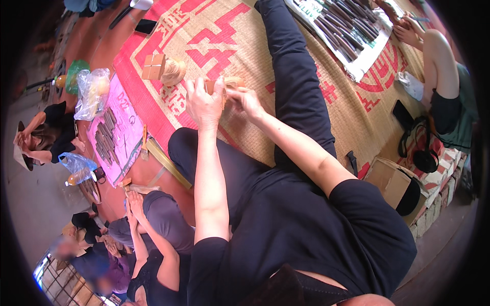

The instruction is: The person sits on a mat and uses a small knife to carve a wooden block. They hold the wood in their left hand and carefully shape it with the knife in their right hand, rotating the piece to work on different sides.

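My left hand (204, 104) is closed around a pale carved wooden piece (234, 81) with a squared block at one end. Against the other side of that piece, my right hand (247, 103) has its fingers pinched together. Whatever lies in those fingers is too small or hidden to make out. Just left of my hands, on the mat, sits a second wooden carving (172, 72), its rounded part joined to or touching a square block (153, 67).
A red-patterned woven mat (250, 127) lies beneath. Many dark chisels (349, 28) rest on white cloth at far right; more chisels (107, 135) lie on a pink sheet (125, 109) at left, near a brush (144, 143). Co-workers sit on both sides. A cardboard box (385, 183) stands right.
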Available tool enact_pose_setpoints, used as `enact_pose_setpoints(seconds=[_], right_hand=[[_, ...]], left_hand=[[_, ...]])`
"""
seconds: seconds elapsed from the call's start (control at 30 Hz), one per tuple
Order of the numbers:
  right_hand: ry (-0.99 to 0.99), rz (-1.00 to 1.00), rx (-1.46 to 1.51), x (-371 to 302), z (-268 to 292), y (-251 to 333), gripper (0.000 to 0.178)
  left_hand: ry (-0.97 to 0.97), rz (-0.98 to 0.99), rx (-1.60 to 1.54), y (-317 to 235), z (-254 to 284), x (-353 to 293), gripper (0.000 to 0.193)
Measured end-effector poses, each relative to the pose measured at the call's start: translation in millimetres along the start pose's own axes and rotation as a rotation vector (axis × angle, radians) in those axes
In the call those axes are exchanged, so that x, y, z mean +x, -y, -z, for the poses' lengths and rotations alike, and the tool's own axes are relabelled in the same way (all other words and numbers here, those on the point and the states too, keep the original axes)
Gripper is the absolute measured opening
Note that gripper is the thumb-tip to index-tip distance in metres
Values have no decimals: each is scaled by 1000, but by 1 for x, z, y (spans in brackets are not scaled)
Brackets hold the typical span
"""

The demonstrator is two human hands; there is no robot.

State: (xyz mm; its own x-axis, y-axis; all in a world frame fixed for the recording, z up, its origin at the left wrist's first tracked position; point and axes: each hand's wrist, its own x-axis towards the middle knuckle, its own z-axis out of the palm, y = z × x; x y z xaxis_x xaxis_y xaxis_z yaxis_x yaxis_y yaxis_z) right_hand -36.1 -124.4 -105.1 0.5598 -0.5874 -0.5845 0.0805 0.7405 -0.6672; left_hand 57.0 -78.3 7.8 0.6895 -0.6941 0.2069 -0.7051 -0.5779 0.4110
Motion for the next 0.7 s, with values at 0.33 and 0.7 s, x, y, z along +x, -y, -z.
enact_pose_setpoints(seconds=[0.33, 0.7], right_hand=[[76, 31, -106, -7, -5, 5, 28], [97, 7, -171, 6, -4, 22, 19]], left_hand=[[-28, -9, -1, 0, -2, 1, 39], [-26, -12, 14, -1, -2, 1, 40]])
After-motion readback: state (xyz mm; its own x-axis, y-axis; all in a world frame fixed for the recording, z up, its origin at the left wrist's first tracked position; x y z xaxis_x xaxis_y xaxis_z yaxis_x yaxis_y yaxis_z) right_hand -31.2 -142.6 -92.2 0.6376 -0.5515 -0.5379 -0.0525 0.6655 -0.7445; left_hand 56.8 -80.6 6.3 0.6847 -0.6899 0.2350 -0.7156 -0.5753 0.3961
